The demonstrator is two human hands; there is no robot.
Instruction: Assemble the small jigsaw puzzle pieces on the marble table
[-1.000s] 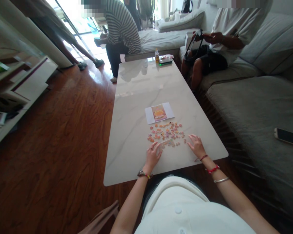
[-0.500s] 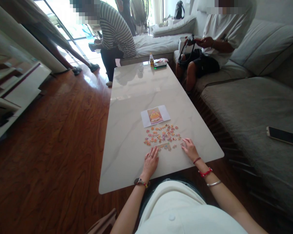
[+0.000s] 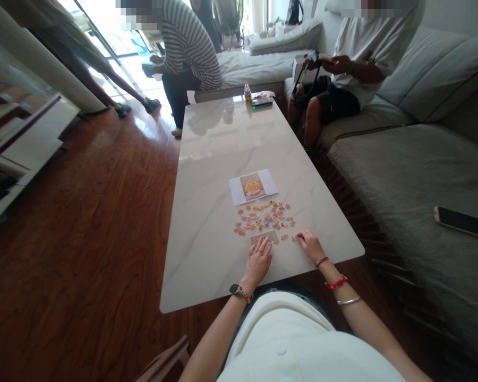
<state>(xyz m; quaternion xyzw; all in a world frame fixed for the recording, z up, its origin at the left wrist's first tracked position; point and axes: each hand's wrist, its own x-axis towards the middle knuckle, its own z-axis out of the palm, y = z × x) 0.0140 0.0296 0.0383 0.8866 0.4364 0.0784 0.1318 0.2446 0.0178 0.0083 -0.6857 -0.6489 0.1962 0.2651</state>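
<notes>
The puzzle piece on the table, by the right hand with its bunched fingers (too tiny to tell if they grip it), is probably light and stiff, best held by its edges, while the left hand lies fingers out over the joined strip.

The left hand rests over the near edge of a joined puzzle section on the table; the right hand's fingertips meet a puzzle piece. Loose pieces lie beyond.
</notes>
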